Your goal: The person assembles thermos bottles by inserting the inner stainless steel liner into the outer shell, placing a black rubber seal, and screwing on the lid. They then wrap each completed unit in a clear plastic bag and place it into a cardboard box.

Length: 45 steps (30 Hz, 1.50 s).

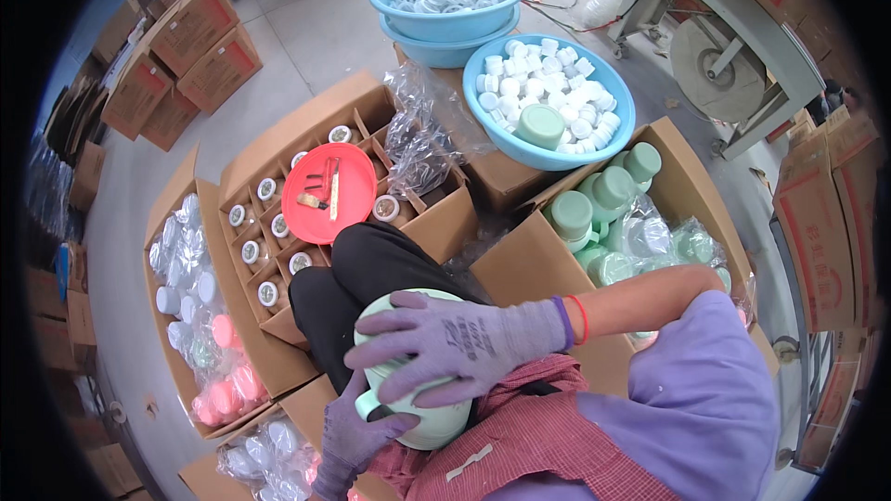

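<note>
Across my lap lies a mint-green jug (440, 429) with a loop handle. My left hand (357, 436), in a grey-purple glove, is closed round it at the handle. Over its upper side lies my right hand (441, 348), gloved the same way, its fingers curved round the body and pressing on it. Much of the jug is hidden under the right hand. To the right, a carton (520, 260) holds several similar mint-green jugs (613, 187), some wrapped in clear plastic.
Ahead stands a blue basin (475, 122) of white caps with one green lid (539, 126); behind it, another basin (379, 2) holds pale rings. A red plate (357, 213) with small tools rests on a divided carton (269, 167). Bagged white and pink parts (200, 301) fill a left carton.
</note>
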Each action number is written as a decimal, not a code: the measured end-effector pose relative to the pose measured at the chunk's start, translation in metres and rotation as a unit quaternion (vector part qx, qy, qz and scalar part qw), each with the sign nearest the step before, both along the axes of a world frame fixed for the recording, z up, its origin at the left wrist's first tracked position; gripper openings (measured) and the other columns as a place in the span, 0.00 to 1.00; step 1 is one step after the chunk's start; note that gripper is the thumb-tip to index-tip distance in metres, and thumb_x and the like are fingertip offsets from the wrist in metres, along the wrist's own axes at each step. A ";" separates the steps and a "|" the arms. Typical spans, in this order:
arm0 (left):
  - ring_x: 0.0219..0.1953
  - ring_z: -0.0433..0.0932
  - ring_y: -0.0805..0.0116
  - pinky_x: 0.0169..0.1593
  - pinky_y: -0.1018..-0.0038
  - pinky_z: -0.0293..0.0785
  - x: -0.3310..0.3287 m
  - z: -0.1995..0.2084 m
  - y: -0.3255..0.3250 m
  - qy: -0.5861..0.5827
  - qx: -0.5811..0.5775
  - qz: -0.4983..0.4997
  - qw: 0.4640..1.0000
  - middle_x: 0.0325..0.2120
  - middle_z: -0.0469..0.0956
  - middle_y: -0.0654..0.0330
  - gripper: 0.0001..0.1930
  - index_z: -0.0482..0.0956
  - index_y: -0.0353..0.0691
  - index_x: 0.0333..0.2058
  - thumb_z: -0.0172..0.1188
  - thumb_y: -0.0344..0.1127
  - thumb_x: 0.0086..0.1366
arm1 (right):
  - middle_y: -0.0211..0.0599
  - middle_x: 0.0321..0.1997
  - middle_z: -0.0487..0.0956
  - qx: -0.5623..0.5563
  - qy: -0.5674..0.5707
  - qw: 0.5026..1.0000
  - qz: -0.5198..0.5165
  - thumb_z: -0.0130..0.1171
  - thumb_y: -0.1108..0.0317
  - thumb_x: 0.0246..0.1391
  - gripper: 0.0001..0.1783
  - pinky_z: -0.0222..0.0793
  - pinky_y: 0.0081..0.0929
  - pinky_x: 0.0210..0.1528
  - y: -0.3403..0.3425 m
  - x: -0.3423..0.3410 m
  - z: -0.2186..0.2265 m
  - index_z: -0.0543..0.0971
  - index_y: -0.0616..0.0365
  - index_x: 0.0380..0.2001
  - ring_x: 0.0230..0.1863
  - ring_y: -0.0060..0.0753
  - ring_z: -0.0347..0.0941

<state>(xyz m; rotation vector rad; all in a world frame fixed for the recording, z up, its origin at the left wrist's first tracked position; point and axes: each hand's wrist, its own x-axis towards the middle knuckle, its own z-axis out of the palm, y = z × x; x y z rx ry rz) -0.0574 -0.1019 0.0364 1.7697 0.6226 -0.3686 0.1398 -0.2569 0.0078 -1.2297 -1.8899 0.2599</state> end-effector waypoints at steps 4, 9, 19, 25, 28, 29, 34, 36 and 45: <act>0.23 0.79 0.75 0.24 0.77 0.76 -0.001 -0.007 0.018 -0.010 -0.089 0.134 0.987 0.31 0.82 0.60 0.29 0.71 0.31 0.58 0.66 0.38 0.60 | 0.44 0.61 0.72 -0.081 0.321 0.943 -0.035 0.63 0.57 0.57 0.28 0.61 0.40 0.67 0.004 0.055 0.004 0.74 0.57 0.58 0.65 0.45 0.66; 0.15 0.57 0.83 0.19 0.82 0.57 -0.067 -0.046 0.070 -0.324 -0.386 0.367 0.782 0.16 0.59 0.75 0.15 0.71 0.38 0.47 0.44 0.45 0.77 | 0.45 0.49 0.79 -0.110 -0.164 0.791 -0.579 0.54 0.72 0.54 0.24 0.70 0.37 0.57 -0.142 0.302 -0.089 0.77 0.54 0.56 0.51 0.46 0.75; 0.22 0.57 0.81 0.39 0.78 0.67 -0.031 -0.077 0.053 -0.389 -0.598 0.393 0.580 0.16 0.58 0.76 0.16 0.73 0.51 0.35 0.46 0.53 0.76 | 0.48 0.59 0.71 -0.460 -0.255 0.536 -0.660 0.59 0.70 0.53 0.31 0.75 0.46 0.52 -0.203 0.359 -0.094 0.67 0.53 0.63 0.54 0.52 0.77; 0.29 0.68 0.73 0.48 0.67 0.74 -0.013 -0.073 0.026 -0.420 -0.572 0.410 0.573 0.28 0.71 0.70 0.24 0.73 0.43 0.53 0.44 0.57 0.76 | 0.44 0.56 0.73 -0.081 0.388 0.861 -0.317 0.63 0.69 0.56 0.32 0.69 0.33 0.58 -0.037 0.110 -0.003 0.66 0.61 0.62 0.57 0.29 0.70; 0.28 0.67 0.72 0.50 0.62 0.75 -0.002 -0.073 0.017 -0.414 -0.597 0.404 0.556 0.29 0.67 0.69 0.25 0.69 0.41 0.54 0.43 0.58 0.75 | 0.52 0.58 0.71 0.080 0.354 0.911 -0.195 0.53 0.76 0.56 0.20 0.65 0.34 0.59 0.034 0.032 0.000 0.62 0.58 0.50 0.53 0.35 0.70; 0.26 0.63 0.73 0.47 0.63 0.75 0.002 -0.068 0.011 -0.398 -0.588 0.440 0.551 0.25 0.60 0.71 0.25 0.70 0.42 0.49 0.43 0.59 0.75 | 0.57 0.59 0.71 0.087 0.371 0.903 -0.199 0.51 0.76 0.55 0.19 0.64 0.35 0.60 0.051 0.021 -0.018 0.60 0.59 0.50 0.56 0.37 0.70; 0.30 0.75 0.72 0.53 0.56 0.79 0.007 -0.067 -0.019 -0.406 -0.503 0.466 0.604 0.24 0.68 0.70 0.29 0.66 0.43 0.58 0.45 0.61 0.73 | 0.59 0.59 0.71 0.094 0.354 0.894 -0.257 0.56 0.72 0.55 0.32 0.64 0.39 0.62 0.059 0.017 0.012 0.60 0.66 0.61 0.56 0.46 0.71; 0.34 0.78 0.69 0.58 0.52 0.77 0.008 -0.074 -0.024 -0.437 -0.512 0.442 0.593 0.29 0.73 0.67 0.30 0.64 0.45 0.61 0.45 0.61 0.73 | 0.54 0.59 0.71 0.059 0.336 0.899 -0.276 0.58 0.71 0.55 0.37 0.62 0.36 0.63 0.060 0.017 0.014 0.59 0.65 0.66 0.57 0.41 0.70; 0.40 0.82 0.62 0.56 0.51 0.80 0.024 -0.078 -0.022 -0.441 -0.462 0.451 0.623 0.33 0.79 0.64 0.29 0.70 0.42 0.55 0.46 0.62 0.71 | 0.52 0.71 0.60 -0.037 0.315 0.921 -0.226 0.62 0.58 0.57 0.42 0.50 0.40 0.73 0.037 0.060 -0.026 0.58 0.60 0.71 0.74 0.45 0.54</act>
